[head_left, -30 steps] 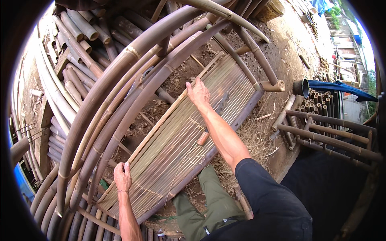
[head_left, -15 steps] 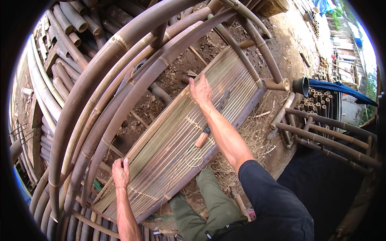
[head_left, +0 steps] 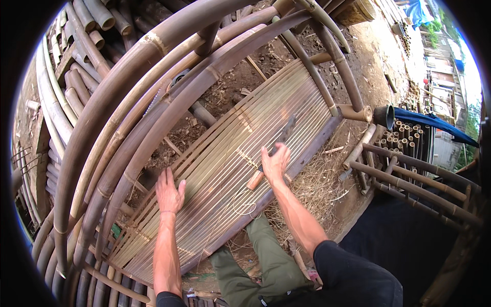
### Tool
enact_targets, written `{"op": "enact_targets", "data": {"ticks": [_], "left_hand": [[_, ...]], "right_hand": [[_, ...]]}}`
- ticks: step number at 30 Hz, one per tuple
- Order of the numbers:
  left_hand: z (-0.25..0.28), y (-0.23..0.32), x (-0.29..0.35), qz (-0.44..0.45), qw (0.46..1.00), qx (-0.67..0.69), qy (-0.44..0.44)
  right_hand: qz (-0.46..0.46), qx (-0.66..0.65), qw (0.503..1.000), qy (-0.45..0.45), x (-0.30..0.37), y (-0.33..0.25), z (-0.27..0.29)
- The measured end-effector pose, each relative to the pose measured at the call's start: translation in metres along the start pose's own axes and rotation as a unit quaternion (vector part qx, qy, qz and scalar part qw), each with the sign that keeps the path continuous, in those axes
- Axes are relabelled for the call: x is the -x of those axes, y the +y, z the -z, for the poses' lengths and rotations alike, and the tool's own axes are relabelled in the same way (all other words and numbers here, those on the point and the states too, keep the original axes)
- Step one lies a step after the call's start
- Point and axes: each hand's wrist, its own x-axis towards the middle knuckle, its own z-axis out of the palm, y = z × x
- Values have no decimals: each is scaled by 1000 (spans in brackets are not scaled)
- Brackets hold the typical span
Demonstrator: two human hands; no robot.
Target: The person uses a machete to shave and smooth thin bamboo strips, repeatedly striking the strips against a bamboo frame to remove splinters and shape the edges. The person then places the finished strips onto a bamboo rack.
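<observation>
A long bamboo slat panel lies slantwise across a bamboo frame in front of me. Near its left end my left hand rests on the far slats, open, fingers stretched out. My right hand is over a knife at the panel's middle, its thumb and fingers apart. The knife has a dark blade and a wooden handle, and lies across the slats; part of it is hidden under the hand. Beside the handle a thin loose strand curls over the slats.
Curved bamboo poles arch over the panel's far and left side. Bamboo poles are stacked at the upper left. A bamboo frame stands at the right, near a dark bucket. Shavings litter the ground by my legs.
Both hands have left the panel's far edge strip. My right hand has come nearer, over the knife; my left hand has moved up and right, onto the slats. The far slats are now spread apart.
</observation>
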Motion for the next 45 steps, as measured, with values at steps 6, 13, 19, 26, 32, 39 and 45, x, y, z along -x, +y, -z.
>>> {"op": "enact_targets", "data": {"ticks": [6,13,19,26,32,39,45], "left_hand": [[-34,29,-9,13,997,-8,71],[-25,28,-31,88,991,63,78],[-32,34,-76,165,980,111,27],[-35,25,-89,149,950,242,131],[-34,37,-94,108,971,188,99],[-19,117,-132,33,976,136,165],[-68,139,-137,104,990,76,50]], "right_hand": [[-95,-115,989,8,47,43,-38],[-21,-16,1000,7,39,40,-18],[133,73,933,-326,5,-54,-15],[165,-38,968,-184,54,-50,-71],[-71,-264,946,-176,63,-52,-54],[-131,-157,974,100,38,228,130],[-63,-5,992,106,-20,312,185]]}}
